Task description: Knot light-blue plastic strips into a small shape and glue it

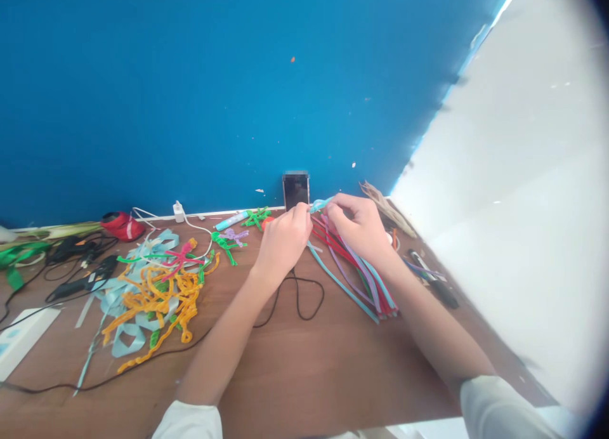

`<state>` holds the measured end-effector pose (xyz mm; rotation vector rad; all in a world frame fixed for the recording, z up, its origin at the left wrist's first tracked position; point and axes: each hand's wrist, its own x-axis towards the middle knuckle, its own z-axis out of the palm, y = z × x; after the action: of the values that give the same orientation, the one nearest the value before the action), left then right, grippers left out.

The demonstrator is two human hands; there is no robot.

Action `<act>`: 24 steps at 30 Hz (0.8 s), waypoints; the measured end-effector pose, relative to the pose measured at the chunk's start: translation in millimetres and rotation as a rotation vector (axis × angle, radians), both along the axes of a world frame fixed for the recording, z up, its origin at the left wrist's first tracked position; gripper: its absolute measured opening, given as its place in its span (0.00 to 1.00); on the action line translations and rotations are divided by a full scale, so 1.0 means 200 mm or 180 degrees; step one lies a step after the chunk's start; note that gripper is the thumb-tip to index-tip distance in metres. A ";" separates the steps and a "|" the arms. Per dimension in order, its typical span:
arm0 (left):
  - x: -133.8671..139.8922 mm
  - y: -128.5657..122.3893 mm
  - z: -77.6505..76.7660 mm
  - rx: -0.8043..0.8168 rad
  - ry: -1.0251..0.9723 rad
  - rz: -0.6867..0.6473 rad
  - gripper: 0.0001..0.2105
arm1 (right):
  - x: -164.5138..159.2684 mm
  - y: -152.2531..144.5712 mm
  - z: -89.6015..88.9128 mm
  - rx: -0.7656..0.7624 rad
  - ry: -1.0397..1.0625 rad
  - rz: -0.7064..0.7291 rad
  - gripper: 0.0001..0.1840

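Chenille stem [320,204], light blue, is pinched between left hand [285,236] and right hand [360,226] above the brown tabletop [304,375], near the multicoloured stem bundle [383,294]. Bends are best formed evenly, with fingertips placed close together.

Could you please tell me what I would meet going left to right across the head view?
White box, red item, white plug, light-blue tube, left hand, light-blue piece between the hands, right hand, pen-like item.
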<state>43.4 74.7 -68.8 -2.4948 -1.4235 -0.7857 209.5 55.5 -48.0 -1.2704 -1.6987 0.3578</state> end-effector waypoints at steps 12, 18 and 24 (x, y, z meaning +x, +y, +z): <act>-0.01 0.01 0.04 -0.0682 -0.1539 -0.0018 0.07 | -0.06 -0.01 -0.01 -0.0188 -0.0745 0.0553 0.13; -0.01 0.01 0.05 -0.0658 -0.1262 -0.0141 0.07 | -0.05 -0.01 -0.02 -0.0216 -0.0585 0.0542 0.15; -0.01 -0.01 0.06 -0.0317 -0.0449 0.0180 0.09 | -0.07 -0.02 -0.03 0.0315 -0.0297 -0.0213 0.11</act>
<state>40.7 73.1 -56.3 -2.5028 -1.6099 -0.9179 195.5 51.0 -54.7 -1.2846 -1.7255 0.1748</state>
